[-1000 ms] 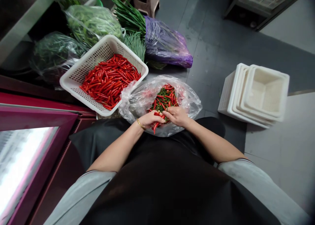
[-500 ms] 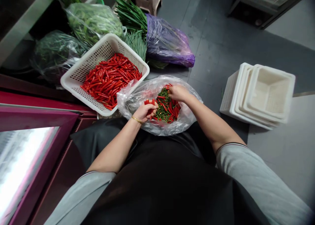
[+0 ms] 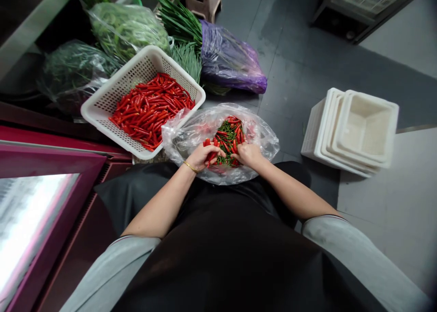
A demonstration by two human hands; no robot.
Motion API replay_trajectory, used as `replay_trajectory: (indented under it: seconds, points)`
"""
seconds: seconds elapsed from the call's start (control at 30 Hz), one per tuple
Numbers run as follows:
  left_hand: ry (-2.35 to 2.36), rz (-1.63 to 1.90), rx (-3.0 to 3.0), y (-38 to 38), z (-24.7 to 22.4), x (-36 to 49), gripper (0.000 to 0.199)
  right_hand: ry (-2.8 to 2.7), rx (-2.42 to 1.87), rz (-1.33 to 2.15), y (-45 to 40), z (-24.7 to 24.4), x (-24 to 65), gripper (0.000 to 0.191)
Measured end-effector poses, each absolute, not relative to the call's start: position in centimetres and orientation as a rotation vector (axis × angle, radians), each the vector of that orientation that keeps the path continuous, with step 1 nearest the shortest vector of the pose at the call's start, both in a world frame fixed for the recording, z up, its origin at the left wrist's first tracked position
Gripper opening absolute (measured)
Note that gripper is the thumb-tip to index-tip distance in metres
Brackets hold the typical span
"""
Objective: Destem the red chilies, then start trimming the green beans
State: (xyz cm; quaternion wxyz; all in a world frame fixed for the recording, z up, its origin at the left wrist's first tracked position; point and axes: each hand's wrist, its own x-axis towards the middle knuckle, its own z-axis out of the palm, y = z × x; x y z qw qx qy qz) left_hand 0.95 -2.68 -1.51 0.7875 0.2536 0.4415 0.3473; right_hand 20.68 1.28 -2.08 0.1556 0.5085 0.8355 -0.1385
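Note:
Several red chili peppers (image 3: 210, 153) stick out of my left hand (image 3: 200, 157), whose fingers are curled round them. My right hand (image 3: 249, 155) is closed at the right side of the pile, thumb and fingers pinched by a red chili pepper (image 3: 235, 145); its grip is partly hidden. Both hands are inside the mouth of a clear plastic bag (image 3: 201, 116) on my lap. Red chilies with green stems (image 3: 227, 134) fill the bag's middle. Left of the bag, a white perforated basket (image 3: 143, 60) holds a heap of stemless-looking red chilies (image 3: 153, 107).
Bagged greens (image 3: 126, 27) and a darker bag of leaves (image 3: 77, 70) lie behind the basket. Long green stalks in a purple bag (image 3: 232, 59) lie on the floor. Stacked white baskets (image 3: 367, 125) stand at right, a stool (image 3: 204, 0) at the back, a maroon-framed cabinet (image 3: 85, 184) at left.
My right hand has moved from the far side of the chili pile down toward me, closer to my left hand. The left hand still holds its chilies, and the view has shifted slightly.

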Motion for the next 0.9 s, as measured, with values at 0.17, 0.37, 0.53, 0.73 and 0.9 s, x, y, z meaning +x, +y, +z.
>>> replay_trajectory:
  seconds: [0.17, 0.37, 0.53, 0.73, 0.9]
  points:
    - [1.134, 0.827, 0.620, -2.5, -1.1, 1.7, 0.020, 2.292, 1.638, -0.528, 1.1, -2.0, 20.3, 0.027]
    - [1.237, 0.858, 0.577, -3.1, -1.6, 4.0, 0.041, 2.571, 1.719, -1.046, -2.0, -0.3, 19.8, 0.018]
    - [1.138, 0.706, 0.830, -2.7, -1.0, 1.9, 0.046, 2.410, 1.553, -1.854, -0.7, -0.2, 20.2, 0.041]
    - [0.996, 0.564, 0.911, -2.1, 0.8, 1.2, 0.045, 2.770, 1.279, -1.391, 1.8, 2.4, 19.4, 0.050]
    - [0.932, 0.739, 0.565, -2.1, 1.7, 2.2, 0.038, 2.745, 1.576, -0.310, 2.6, 2.5, 18.9, 0.050]
